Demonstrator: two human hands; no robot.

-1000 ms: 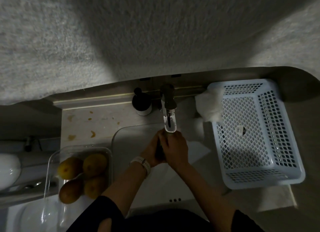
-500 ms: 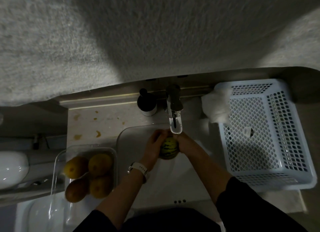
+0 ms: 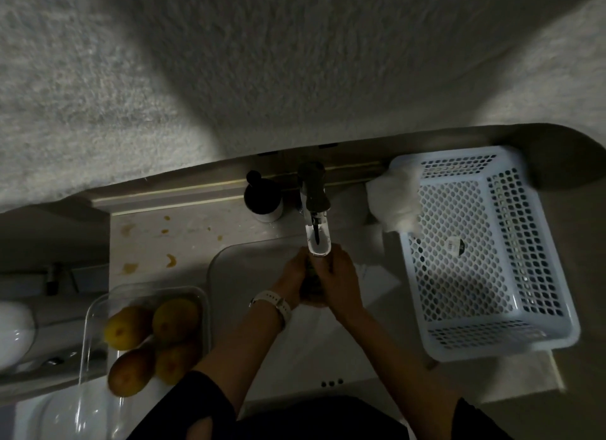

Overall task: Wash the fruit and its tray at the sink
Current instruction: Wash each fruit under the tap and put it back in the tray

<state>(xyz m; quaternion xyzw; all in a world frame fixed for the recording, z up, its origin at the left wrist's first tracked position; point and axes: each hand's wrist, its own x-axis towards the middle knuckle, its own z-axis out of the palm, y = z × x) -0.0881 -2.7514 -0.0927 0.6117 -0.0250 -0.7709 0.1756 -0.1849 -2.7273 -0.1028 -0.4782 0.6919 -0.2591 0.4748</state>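
Under the tap (image 3: 316,233), over the sink (image 3: 249,269), the left hand (image 3: 292,280) and right hand (image 3: 337,282) cup 1 dark striped fruit (image 3: 311,284) between them, fingers curled round it, mostly hiding it. At 8 o'clock from the hands, the clear tray (image 3: 95,311) holds 4 yellow fruits (image 3: 175,318). At 3 o'clock stands a white basket (image 3: 537,311).

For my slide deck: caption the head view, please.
Both hands rub a fruit under the faucet; four wait in a clear tray.
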